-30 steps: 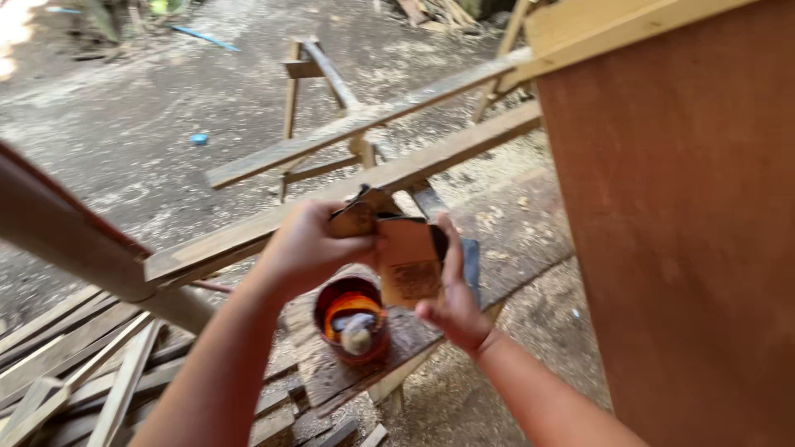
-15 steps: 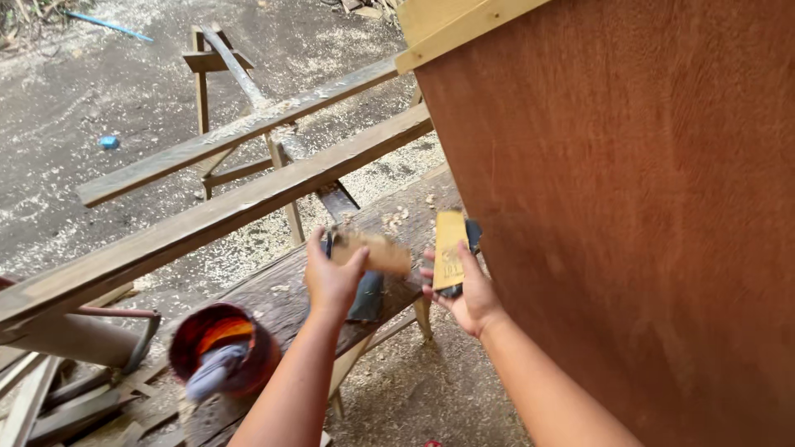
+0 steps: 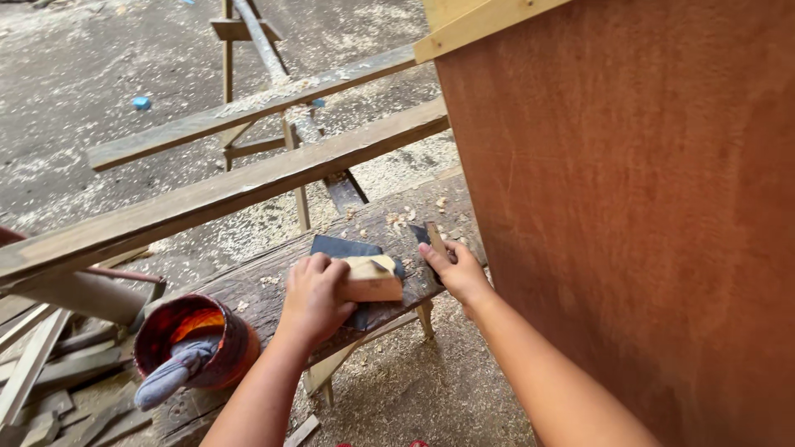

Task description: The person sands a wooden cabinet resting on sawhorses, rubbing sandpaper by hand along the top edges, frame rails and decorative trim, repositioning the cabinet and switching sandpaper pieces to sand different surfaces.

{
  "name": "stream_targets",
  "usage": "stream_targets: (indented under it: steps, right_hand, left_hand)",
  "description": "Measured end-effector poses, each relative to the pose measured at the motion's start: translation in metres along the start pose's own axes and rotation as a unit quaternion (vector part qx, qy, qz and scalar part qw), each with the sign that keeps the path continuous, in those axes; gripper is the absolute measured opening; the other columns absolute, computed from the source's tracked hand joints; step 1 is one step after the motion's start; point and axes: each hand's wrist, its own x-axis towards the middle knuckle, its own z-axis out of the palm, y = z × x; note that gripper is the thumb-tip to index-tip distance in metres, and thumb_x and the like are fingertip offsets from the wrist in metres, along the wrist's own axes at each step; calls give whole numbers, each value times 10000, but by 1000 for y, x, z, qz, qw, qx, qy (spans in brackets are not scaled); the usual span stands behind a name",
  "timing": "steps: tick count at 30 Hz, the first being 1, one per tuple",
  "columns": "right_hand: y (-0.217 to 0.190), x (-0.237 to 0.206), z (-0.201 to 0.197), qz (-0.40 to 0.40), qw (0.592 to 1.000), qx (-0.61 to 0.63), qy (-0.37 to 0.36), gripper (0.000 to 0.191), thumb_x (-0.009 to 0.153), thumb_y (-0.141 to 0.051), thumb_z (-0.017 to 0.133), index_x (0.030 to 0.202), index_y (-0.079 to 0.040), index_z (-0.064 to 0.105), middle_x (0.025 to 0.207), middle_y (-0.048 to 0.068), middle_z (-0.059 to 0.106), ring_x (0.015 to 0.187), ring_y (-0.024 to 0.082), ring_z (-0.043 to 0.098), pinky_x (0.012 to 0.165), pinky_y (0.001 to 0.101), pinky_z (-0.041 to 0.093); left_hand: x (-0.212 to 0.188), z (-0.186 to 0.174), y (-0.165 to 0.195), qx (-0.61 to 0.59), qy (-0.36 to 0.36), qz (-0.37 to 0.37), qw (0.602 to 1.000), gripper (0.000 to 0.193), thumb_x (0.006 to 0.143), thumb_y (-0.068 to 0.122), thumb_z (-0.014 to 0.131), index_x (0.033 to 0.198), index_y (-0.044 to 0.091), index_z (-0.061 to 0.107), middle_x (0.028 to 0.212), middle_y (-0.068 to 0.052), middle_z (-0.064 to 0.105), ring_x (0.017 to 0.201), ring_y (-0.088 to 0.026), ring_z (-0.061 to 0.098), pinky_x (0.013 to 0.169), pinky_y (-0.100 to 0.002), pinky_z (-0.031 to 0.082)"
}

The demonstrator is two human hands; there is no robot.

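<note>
My left hand [image 3: 313, 296] grips a small pale wooden block [image 3: 373, 281] and presses it down on a dark sheet of sandpaper [image 3: 348, 248] that lies on a rough wooden bench [image 3: 248, 285]. My right hand [image 3: 455, 269] pinches the sheet's right edge [image 3: 432, 238], folded upward, close to the big reddish-brown plywood panel [image 3: 638, 215] standing on the right.
A red paint tin [image 3: 217, 354] with orange stain and a grey rag [image 3: 170, 377] sits at the bench's left end. Two long planks [image 3: 207, 194] run diagonally behind, over a sawhorse [image 3: 240, 33]. Scrap wood [image 3: 41, 381] is piled at the lower left; sawdust covers the concrete floor.
Both hands have come down from mid-air to the bench. The block now rests on the sandpaper sheet, and the view has shifted so the tin sits further left.
</note>
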Motion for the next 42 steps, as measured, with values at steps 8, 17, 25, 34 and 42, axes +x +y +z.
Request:
stream_targets:
  steps: [8, 17, 25, 34, 42]
  right_hand:
    - [-13, -3, 27, -177, 897, -393, 95, 916, 716, -554, 802, 1501, -232, 455, 1581, 132, 308, 1469, 385, 195, 1145, 625, 130]
    - [-13, -33, 25, -316, 801, -508, 28, 532, 901, -615, 612, 1313, -279, 648, 1621, 109, 357, 1567, 349, 40, 1161, 674, -127]
    - [-6, -49, 40, -324, 813, -484, 5, 726, 750, -594, 751, 1325, -177, 605, 1318, 57, 601, 1328, 258, 418, 1124, 549, 185]
    - [-12, -58, 41, -432, 834, -342, -4, 434, 888, -421, 731, 1248, -215, 602, 1155, 4, 724, 1125, 181, 644, 1010, 422, 333]
    - [-12, -87, 52, -482, 795, -350, -114, 600, 963, -356, 619, 1493, -116, 473, 1258, 21, 730, 1321, 218, 586, 1141, 564, 183]
  left_hand:
    - [-10, 21, -19, 10, 133, 138, 981, 385, 644, 225, 841, 959, 123, 643, 1364, -171, 583, 1290, -393, 510, 1076, -608, 297]
    - [-26, 21, -23, 45, 150, 241, 958, 366, 706, 352, 783, 977, 142, 654, 1335, -33, 617, 1372, -295, 455, 1139, -616, 242]
    - [-33, 26, -44, 132, 140, 247, 950, 224, 808, 225, 706, 1032, 211, 710, 1392, 35, 635, 1348, -217, 516, 1148, -488, 278]
    - [-47, 23, -21, -29, 103, 55, 993, 364, 880, 410, 656, 1107, 144, 754, 1127, -52, 741, 1179, -227, 629, 1075, -464, 331]
    - [-21, 36, -1, -207, 110, -193, 953, 444, 834, 485, 736, 997, 73, 762, 1002, -142, 739, 984, -300, 672, 911, -447, 455]
